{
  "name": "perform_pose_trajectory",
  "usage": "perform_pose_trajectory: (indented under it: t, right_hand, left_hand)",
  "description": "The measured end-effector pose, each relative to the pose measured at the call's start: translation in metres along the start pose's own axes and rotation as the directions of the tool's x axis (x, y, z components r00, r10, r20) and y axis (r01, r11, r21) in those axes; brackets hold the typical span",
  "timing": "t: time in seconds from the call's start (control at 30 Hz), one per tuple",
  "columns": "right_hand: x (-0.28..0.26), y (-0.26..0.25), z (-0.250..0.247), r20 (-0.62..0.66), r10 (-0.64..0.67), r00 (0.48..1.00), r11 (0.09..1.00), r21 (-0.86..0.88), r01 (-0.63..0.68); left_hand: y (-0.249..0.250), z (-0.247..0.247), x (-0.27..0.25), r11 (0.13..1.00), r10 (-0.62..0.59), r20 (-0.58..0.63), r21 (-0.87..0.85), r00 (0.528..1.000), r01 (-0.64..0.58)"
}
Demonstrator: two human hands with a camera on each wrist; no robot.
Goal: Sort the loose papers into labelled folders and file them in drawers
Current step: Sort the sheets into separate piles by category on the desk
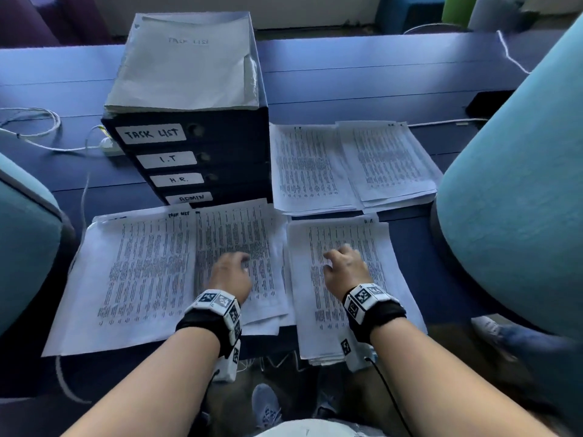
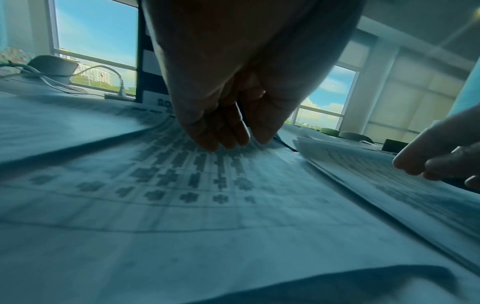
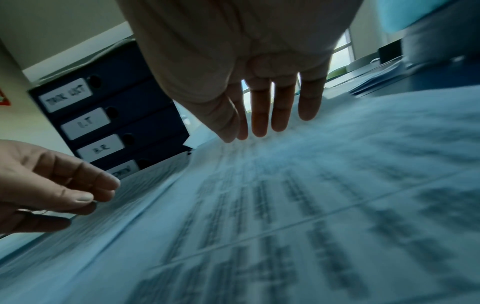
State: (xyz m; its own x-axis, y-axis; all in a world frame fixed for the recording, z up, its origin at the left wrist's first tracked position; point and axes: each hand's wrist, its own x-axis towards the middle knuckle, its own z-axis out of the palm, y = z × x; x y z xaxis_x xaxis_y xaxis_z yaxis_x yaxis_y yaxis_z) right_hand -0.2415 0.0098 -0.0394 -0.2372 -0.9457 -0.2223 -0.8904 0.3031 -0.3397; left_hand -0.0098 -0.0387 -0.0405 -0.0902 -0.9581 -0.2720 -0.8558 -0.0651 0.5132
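A dark drawer unit (image 1: 220, 146) stands on the blue desk (image 1: 347, 77), labelled TASK LIST, I.T, H.R. and ADMIN; its top tray holds sheets. Printed papers lie in piles in front of it: a TASK LIST pile (image 1: 132, 279), a middle pile (image 1: 252, 222), an H.R. pile (image 1: 381, 247), an I.T pile (image 1: 306, 168) and a far right pile (image 1: 388, 159). My left hand (image 1: 239, 260) (image 2: 228, 139) hangs over the middle pile, fingers loosely bent, tips at the sheet, holding nothing. My right hand (image 1: 340, 257) (image 3: 265, 127) is spread just over the H.R. pile with straight fingers.
Teal chairs stand close on the left (image 1: 25, 247) and right (image 1: 520, 184). White cables (image 1: 38, 121) and a power strip (image 1: 108, 146) lie behind the drawer unit's left side. A black object (image 1: 485, 102) sits at the far right of the desk.
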Motion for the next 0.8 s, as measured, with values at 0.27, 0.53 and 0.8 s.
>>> perform_pose_trajectory:
  t: [0.27,0.53,0.8]
  right_hand:
    - [-0.001,0.055,-0.012,0.043,0.046,0.998,0.999,-0.001,-0.046]
    - [0.003,0.073,-0.008,0.126,-0.043,0.991,0.999,0.036,0.039]
    - [0.03,0.092,-0.026,-0.061,0.154,0.986,0.963,0.231,-0.136]
  left_hand:
    - [0.05,0.032,0.01,0.993,-0.032,0.052,-0.112,0.998,0.037]
    - [0.075,0.052,0.015,0.966,-0.115,0.093,-0.22,0.989,0.133]
    - [0.067,0.05,0.025,0.911,-0.217,-0.026,-0.365,0.976,0.193]
